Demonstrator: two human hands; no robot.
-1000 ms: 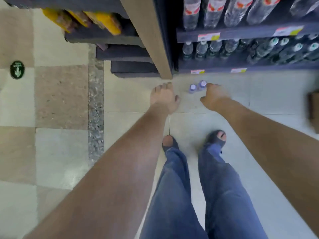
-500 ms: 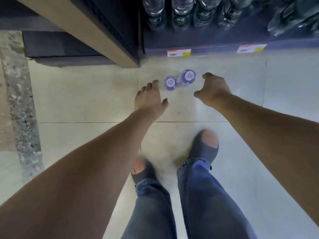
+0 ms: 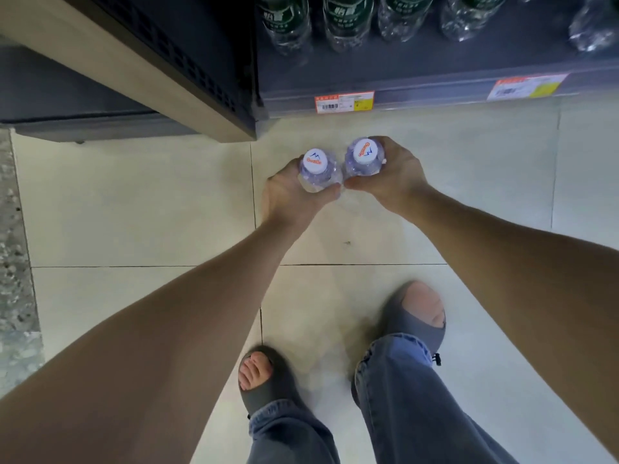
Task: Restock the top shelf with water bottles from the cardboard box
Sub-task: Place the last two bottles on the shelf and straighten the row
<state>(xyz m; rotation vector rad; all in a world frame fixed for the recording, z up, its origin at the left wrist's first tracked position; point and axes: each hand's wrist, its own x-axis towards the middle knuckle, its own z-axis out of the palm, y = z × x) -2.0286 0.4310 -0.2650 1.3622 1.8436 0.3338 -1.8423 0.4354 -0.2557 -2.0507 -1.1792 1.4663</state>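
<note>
One water bottle (image 3: 315,165) is gripped by the left hand (image 3: 294,195) just in front of the bottom shelf (image 3: 435,95); a second bottle (image 3: 364,155), just beside the first, is gripped by the right hand (image 3: 395,179), nearer that shelf.

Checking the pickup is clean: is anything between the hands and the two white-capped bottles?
Nothing visible: the left hand grips the left bottle, the right hand grips the right bottle. The top shelf is out of view, so that path cannot be judged.
</note>
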